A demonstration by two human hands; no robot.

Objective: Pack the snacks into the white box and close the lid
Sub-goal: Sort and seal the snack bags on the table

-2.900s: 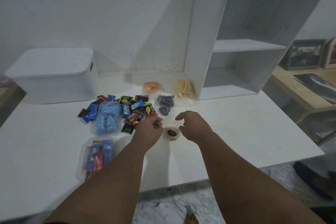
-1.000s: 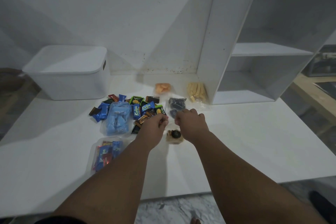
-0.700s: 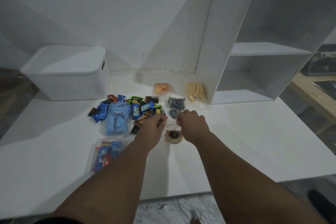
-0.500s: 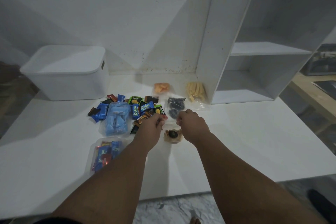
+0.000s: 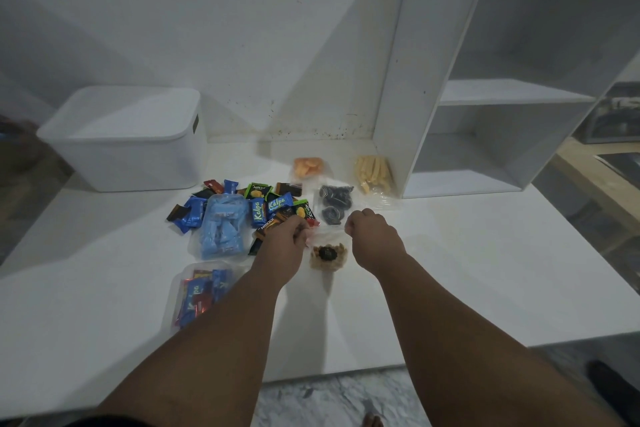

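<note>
At the far left of the white table [image 5: 467,274] stands the white box [image 5: 128,149], its lid on, close to the wall and well apart from both hands. To the right of it and nearer the person lies a heap of small wrapped snacks [image 5: 263,204] in blue, green and brown, with a clear bag of blue packets [image 5: 223,227] resting against the heap's left part. Nearer still, by the left forearm, lies another clear bag of blue and red bars [image 5: 195,295]. The left hand [image 5: 285,241] is curled shut at the right edge of the heap, its fingertips pinching the upper left corner of a small clear bag of biscuits [image 5: 327,255] that holds pale round biscuits with a dark centre. The right hand [image 5: 372,236] is likewise closed, pinching the upper right corner of that same bag, so the bag sits between the two hands; whether it touches the table cannot be told. Just beyond the hands lies a bag of dark ring-shaped sweets [image 5: 334,204], behind it a bag of orange snacks [image 5: 308,167], and to the right a bag of yellow sticks [image 5: 372,173] just beside the foot of a white shelf unit [image 5: 485,135] that stands on the table's right rear part.
</note>
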